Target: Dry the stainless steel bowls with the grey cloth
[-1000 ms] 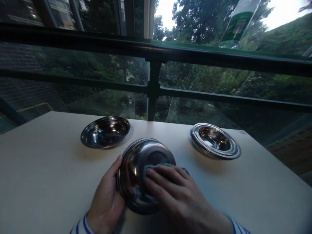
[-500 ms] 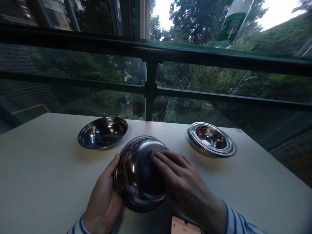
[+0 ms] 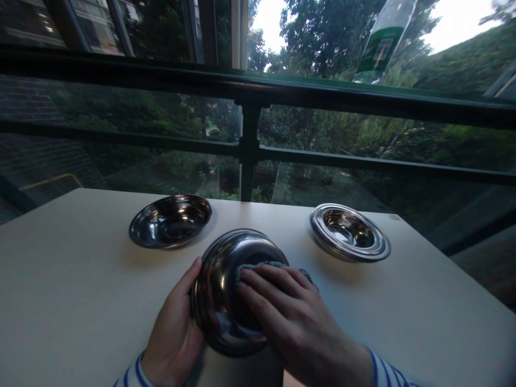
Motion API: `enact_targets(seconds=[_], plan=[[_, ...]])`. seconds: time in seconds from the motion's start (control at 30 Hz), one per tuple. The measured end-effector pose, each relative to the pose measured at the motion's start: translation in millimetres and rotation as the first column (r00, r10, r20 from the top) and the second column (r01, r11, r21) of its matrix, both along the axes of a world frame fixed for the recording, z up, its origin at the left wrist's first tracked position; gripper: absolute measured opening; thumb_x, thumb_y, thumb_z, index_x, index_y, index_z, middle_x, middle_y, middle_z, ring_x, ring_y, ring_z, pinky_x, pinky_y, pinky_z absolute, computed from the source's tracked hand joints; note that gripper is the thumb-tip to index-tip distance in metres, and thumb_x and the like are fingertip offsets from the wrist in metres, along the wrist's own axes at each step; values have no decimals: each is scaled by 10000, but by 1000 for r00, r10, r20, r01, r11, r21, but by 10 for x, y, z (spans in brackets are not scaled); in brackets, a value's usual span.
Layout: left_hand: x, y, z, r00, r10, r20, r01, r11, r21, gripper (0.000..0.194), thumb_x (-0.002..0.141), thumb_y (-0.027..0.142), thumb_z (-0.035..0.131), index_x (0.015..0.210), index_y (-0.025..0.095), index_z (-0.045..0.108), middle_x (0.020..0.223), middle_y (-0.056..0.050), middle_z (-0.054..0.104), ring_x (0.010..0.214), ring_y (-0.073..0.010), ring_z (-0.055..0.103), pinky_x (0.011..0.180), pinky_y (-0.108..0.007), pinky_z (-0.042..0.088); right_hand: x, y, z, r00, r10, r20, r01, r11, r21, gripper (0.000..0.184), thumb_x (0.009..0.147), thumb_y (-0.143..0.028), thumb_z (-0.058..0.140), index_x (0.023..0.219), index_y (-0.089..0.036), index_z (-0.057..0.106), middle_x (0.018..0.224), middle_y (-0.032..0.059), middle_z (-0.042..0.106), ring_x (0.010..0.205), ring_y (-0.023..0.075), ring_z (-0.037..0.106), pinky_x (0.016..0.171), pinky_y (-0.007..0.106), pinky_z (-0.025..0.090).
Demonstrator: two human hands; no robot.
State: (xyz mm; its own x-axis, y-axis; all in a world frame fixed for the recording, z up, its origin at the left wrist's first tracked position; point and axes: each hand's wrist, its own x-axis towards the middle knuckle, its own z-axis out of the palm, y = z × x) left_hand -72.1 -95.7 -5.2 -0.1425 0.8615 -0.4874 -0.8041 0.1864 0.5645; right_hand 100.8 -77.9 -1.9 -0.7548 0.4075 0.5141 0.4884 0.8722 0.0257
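- Left hand (image 3: 173,325): holding the bowl (image 3: 223,293) by its left rim, thumb along the edge; other fingers largely hidden. Judged risk: smooth metal could slip if this one-sided hold slackens under pressure from the opposite side.
- Dish (image 3: 170,223): on the table (image 3: 72,279), hollow side up, beyond the left hand. Risk: a knock, should the bowl swing that way. No writing legible.
- Bowl: between the hands, at the near middle of the table, tilted, underside up; contact with the tabletop cannot be told. Rim shows doubled lines; a second nested piece is possible and could drop if poorly gripped. No brand seen.
- Right hand (image 3: 286,309): curved over a cloth (image 3: 308,278), holding it against the bowl's underside. Risk: cloth bunching or sliding off, from uneven finger pressure.
- Stack (image 3: 350,232): on the table, right of the bowl, apart. No markings legible.
- Bottle (image 3: 382,47): upper right, by the railing (image 3: 161,72); green label, print unreadable.
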Motion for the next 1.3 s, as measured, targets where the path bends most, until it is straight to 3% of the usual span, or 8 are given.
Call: enact_targets(seconds=[0.2,0.33,0.47,0.63,0.77,0.97,1.13,1.3], plan=[[-8,5,14,1000,30,10,-30,999,-13,253,863,201,453,949,79,656,742,-106,728,738,-224,693,701,-365,567,-3,-15,-5,997,-68,-36,68,998,11,342,893,-144,375,1196,-93,525,1254,95,551,1109,243,473,851,376,424],[3,13,7,999,-6,51,7,1000,-27,266,866,210,447,976,72,647,749,-108,727,746,-227,692,699,-369,567,5,-3,7,1000,8,-22,-7,999,40,318,915,-193,370,1162,-103,549,1237,77,566,1098,238,479,838,366,422],[11,14,5,1000,27,8,-27,1000,-11,259,860,195,457,993,75,643,749,-103,727,740,-227,692,695,-369,568,3,4,17,998,-57,-31,58,998,12,329,909,-166,368,1186,-100,533,1247,84,557,1104,240,472,859,369,411],[3,5,27,1000,-5,19,5,1000,-24,269,866,199,446,1005,70,636,756,-107,728,752,-229,691,705,-374,566,9,-10,5,999,30,-28,-29,999,43,318,909,-166,368,1161,-109,553,1236,67,569,1092,231,480,851,368,421],[6,-3,22,1000,24,-12,-24,1000,5,254,847,178,481,1022,73,632,800,-112,731,779,-232,690,727,-371,563,31,23,6,996,-87,-25,87,996,-7,348,892,-141,391,1216,-102,511,1274,82,534,1139,238,447,875,378,414],[24,7,2,999,-6,32,6,1000,1,272,848,186,476,1037,77,638,818,-119,732,788,-238,690,739,-378,561,29,24,19,999,-40,-10,40,999,28,337,905,-161,373,1201,-105,523,1277,83,533,1138,246,449,872,380,412],[11,8,37,997,55,-47,-55,998,-15,267,863,190,455,1019,81,641,787,-105,734,744,-222,696,722,-366,567,67,78,-16,991,-136,-5,136,991,6,332,894,-126,387,1195,-104,526,1253,82,553,1114,241,468,872,378,414],[9,7,52,1000,14,-14,-14,1000,-17,274,864,192,451,1025,74,638,754,-106,733,734,-227,697,718,-374,567,58,78,-19,998,-66,8,66,998,12,355,892,-148,385,1226,-106,501,1298,81,513,1139,249,449,879,379,414]])
